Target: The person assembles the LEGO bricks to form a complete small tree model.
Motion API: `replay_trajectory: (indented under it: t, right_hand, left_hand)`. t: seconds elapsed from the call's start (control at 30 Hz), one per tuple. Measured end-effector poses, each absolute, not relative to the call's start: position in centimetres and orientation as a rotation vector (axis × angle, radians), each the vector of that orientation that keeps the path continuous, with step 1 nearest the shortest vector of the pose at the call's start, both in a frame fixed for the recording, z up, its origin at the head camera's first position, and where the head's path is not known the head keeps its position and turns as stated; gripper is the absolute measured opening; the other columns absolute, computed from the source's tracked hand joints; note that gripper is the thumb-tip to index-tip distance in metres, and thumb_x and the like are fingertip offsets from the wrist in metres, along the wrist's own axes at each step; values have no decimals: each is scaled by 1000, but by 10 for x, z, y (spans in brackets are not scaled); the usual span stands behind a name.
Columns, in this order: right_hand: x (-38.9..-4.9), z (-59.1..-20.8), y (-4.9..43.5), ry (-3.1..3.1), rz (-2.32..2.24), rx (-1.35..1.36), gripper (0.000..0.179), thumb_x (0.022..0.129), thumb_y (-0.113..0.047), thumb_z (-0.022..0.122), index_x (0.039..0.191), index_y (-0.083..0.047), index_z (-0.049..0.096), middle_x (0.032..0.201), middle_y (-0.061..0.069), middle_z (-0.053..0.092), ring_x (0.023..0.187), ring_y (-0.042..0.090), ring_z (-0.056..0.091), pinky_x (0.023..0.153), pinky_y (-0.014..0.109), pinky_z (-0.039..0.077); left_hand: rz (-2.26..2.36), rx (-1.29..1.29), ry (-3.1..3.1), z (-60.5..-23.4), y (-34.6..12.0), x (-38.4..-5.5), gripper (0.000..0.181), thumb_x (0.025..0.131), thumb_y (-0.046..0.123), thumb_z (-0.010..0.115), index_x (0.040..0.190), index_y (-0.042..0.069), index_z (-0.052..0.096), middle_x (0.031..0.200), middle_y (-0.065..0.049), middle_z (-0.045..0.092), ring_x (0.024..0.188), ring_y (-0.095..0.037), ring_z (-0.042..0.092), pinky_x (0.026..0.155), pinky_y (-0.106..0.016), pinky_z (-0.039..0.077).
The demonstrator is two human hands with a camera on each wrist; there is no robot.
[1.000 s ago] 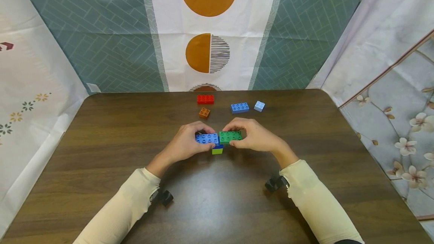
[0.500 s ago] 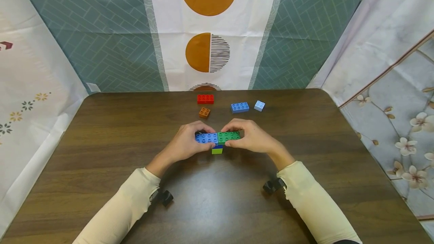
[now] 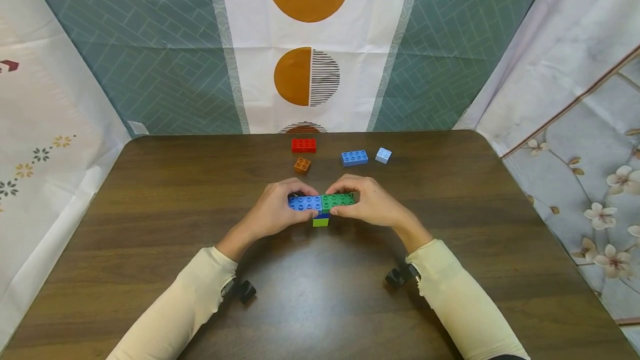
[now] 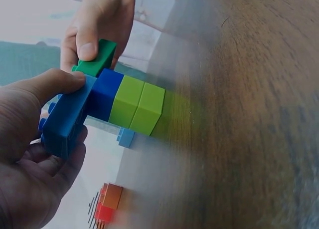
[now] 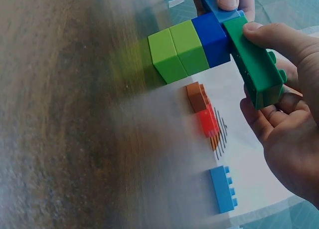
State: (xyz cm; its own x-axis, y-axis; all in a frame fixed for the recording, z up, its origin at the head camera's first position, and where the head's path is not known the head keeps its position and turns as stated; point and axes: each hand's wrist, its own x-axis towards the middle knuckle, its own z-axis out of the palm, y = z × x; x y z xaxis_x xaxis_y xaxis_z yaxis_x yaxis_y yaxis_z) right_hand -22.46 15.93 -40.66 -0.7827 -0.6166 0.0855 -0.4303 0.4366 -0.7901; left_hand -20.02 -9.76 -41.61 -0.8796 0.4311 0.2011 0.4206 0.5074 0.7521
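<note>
A small tower stands on the table, two lime green bricks [image 4: 137, 103] with a dark blue brick [image 5: 212, 39] on top of them. Across its top, side by side and end to end, lie a long blue brick [image 3: 305, 203] and a long green brick [image 3: 338, 201], each jutting outward past the tower. My left hand [image 3: 280, 208] pinches the blue brick between thumb and fingers. On the other side my right hand [image 3: 371, 200] grips the green brick the same way, its thumb [image 5: 264, 33] on the near side.
Beyond the hands lie a red brick [image 3: 303, 145], an orange brick [image 3: 302, 165], another blue brick [image 3: 354, 158] and a small light blue brick [image 3: 383, 155]. The wooden table [image 3: 175, 193] ends at a patterned cloth [image 3: 185, 93] behind.
The right hand has shifted slightly left with the green brick, closing the gap to the blue brick so their ends meet. The left hand has stayed in place.
</note>
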Motion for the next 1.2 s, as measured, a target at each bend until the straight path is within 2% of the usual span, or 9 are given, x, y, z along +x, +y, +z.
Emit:
replay_trajectory:
  t: [0.5, 0.97, 1.2]
  right_hand:
    - [-222, -409, 155, 2498, -1289, -931, 29, 87, -14, 82, 115, -12, 74, 108, 3, 70, 97, 19, 59, 80, 27, 55]
    - [-221, -408, 154, 2547, -1266, -981, 26, 85, -14, 81, 110, -13, 74, 103, 0, 70, 90, 16, 60, 75, 26, 54]
    - [-220, -406, 154, 2549, -1243, -987, 27, 86, -16, 81, 112, -12, 74, 104, 2, 70, 92, 17, 60, 76, 27, 54]
  left_hand:
    - [1343, 751, 2732, -418, -97, -200, 30, 83, 26, 88, 109, 15, 78, 106, 0, 75, 89, -16, 65, 76, -28, 56]
    - [1353, 761, 2746, -416, -96, -201, 33, 82, 25, 89, 111, 13, 78, 106, -1, 76, 88, -15, 66, 76, -27, 56]
    - [1351, 771, 2730, -417, -98, -201, 33, 82, 25, 89, 111, 15, 77, 107, -1, 75, 89, -16, 65, 76, -28, 56]
